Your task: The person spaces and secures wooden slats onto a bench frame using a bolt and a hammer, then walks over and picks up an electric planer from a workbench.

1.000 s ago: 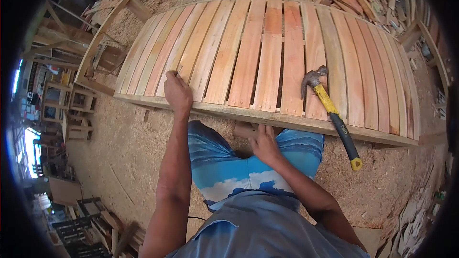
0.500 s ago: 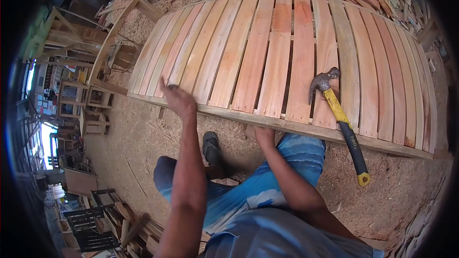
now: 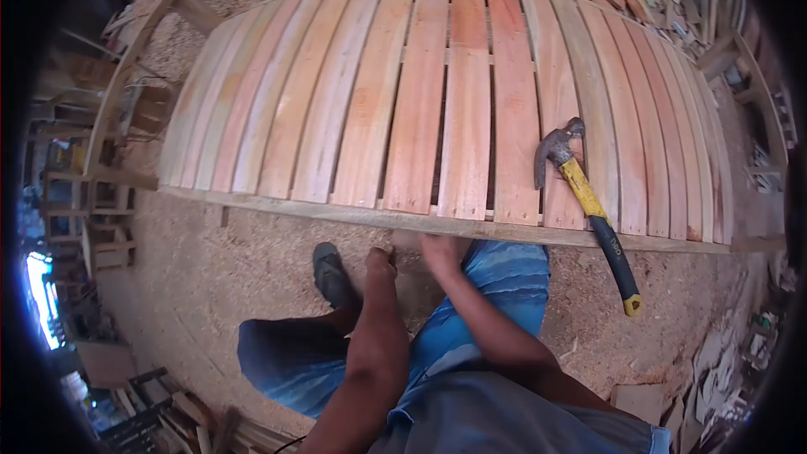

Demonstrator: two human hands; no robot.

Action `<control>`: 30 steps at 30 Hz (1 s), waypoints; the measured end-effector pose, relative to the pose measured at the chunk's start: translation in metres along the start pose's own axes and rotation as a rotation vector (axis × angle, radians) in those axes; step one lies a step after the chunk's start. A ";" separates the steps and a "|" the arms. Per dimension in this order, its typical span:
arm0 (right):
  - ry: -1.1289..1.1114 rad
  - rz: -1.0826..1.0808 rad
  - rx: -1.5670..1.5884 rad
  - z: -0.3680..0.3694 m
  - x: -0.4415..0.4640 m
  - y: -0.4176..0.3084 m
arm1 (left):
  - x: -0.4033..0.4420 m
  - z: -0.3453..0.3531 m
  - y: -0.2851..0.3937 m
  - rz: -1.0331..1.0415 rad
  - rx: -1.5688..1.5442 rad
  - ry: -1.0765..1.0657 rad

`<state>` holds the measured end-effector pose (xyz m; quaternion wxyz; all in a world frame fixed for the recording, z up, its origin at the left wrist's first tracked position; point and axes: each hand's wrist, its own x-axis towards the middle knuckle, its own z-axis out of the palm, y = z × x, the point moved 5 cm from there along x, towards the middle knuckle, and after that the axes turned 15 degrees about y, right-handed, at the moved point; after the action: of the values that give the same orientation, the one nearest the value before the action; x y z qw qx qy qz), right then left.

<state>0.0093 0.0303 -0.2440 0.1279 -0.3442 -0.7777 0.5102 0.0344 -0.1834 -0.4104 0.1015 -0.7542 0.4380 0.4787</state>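
A floor point(image 3: 210, 286) strewn with sawdust lies under everything. On it stands the slatted frame point(image 3: 420, 109), spread out before me, its near rail point(image 3: 403, 220) running across my front. The hammer point(image 3: 580, 189) rests with its head on the slats, right of the middle, its handle sticking out past the rail — neither hand is on it. My right hand point(image 3: 440, 257) is up against the rail's underside, and my left hand point(image 3: 382, 260) is just beside it, lower down. Both are blurred: I cannot tell how far open my fingers are, or whether they hold the small brown piece point(image 3: 408, 241) between them. I judge this as handwork below the rail, the hammer laid by. The next move, I'd say, calls for feel more than sight — it's tight under there.
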 end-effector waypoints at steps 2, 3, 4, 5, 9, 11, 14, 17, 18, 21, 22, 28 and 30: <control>-0.114 0.073 -0.033 -0.014 0.000 -0.013 | -0.002 0.024 -0.049 -0.021 0.168 -0.162; -0.199 0.136 -0.026 -0.019 -0.002 -0.022 | 0.015 0.039 -0.071 -0.139 0.132 -0.328; -0.214 0.088 -0.077 -0.016 -0.001 -0.017 | 0.031 0.053 -0.093 -0.259 0.114 -0.489; -0.227 0.039 -0.127 -0.014 0.000 -0.012 | 0.039 0.069 -0.104 -0.378 0.078 -0.653; -0.225 -0.089 -0.225 -0.012 0.003 -0.006 | 0.046 0.094 -0.095 -0.242 0.131 -0.701; -0.226 -0.240 -0.380 -0.008 0.004 0.005 | 0.037 0.103 -0.088 -0.210 0.134 -0.700; -0.150 -0.389 -0.508 -0.011 0.005 0.027 | 0.035 0.121 -0.079 -0.173 0.123 -0.707; -0.094 -0.256 -0.324 -0.024 0.004 -0.008 | 0.033 0.127 -0.081 -0.163 0.090 -0.705; -0.104 -0.257 -0.293 -0.027 0.004 -0.008 | 0.034 0.126 -0.082 -0.152 0.077 -0.698; -0.188 -0.332 -0.353 -0.026 0.005 -0.002 | 0.034 0.120 -0.089 -0.134 0.023 -0.675; -0.169 -0.291 -0.341 -0.028 0.006 0.003 | 0.034 0.118 -0.091 -0.124 0.004 -0.668; -0.013 -0.034 -0.135 -0.033 0.010 0.011 | 0.023 0.112 -0.087 0.037 -0.195 -0.539; 0.009 -0.021 -0.101 -0.030 0.009 0.017 | 0.011 0.103 -0.073 0.128 -0.285 -0.418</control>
<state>0.0262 0.0621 -0.2472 0.1191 -0.3442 -0.8056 0.4673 0.0263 -0.0872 -0.4924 0.0521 -0.6162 0.3825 0.6865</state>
